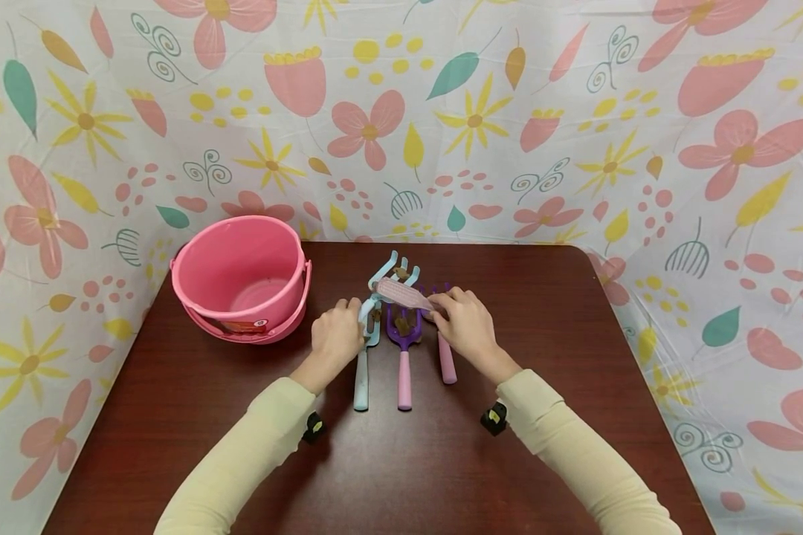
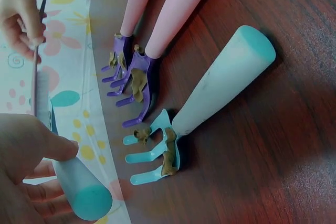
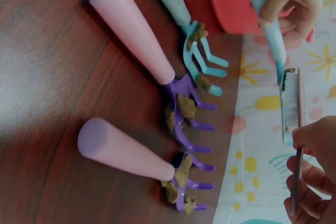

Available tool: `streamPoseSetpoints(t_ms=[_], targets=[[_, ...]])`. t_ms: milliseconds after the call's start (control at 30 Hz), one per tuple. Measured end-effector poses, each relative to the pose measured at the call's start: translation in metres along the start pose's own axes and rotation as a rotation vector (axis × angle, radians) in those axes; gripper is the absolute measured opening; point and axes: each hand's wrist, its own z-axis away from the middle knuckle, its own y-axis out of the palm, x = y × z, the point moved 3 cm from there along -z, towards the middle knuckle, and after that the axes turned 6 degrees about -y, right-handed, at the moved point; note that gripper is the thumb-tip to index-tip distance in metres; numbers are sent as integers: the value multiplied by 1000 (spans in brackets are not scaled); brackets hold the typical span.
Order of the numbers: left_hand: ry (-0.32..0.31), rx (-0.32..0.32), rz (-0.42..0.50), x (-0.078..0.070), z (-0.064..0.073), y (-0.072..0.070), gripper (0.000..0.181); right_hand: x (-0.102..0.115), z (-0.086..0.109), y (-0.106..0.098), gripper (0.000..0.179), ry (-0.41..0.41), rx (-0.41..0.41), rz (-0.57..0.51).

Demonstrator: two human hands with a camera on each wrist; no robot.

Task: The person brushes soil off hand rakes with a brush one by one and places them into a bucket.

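My left hand (image 1: 337, 331) grips the pale blue handle of a hand rake (image 3: 273, 40), its light blue tines pointing away over the table. Brown clumps show among those tines in the head view. With my right hand (image 1: 467, 323) I hold a pink brush (image 1: 403, 293) by its thin handle, its white bristles (image 3: 291, 103) against the rake's head. Below lie another light blue rake (image 2: 220, 80) and two purple rakes with pink handles, one in the middle (image 1: 404, 379) and one at the right (image 1: 447, 360). Brown clumps (image 2: 139, 83) cling to their tines.
A pink bucket (image 1: 241, 276) with a lowered handle stands at the back left of the dark wooden table (image 1: 542, 416). Behind the table hangs a white cloth (image 1: 435, 193) with a flower print. A small black device (image 1: 494, 417) sits at each wrist.
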Motion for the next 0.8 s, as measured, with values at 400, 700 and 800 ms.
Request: streamPoseSetpoints(t_ms=[400,700,800], targets=[[-27,25,-19,7,-2,0,26,-24,11,-5,23,63,-42,14],[-25,47,4,4,-2,-1,25,-18,5,-10,22,69,-62,-15],[-18,50,8,0,-1,0,25,-11,0,-10,23,66,-53,-20]])
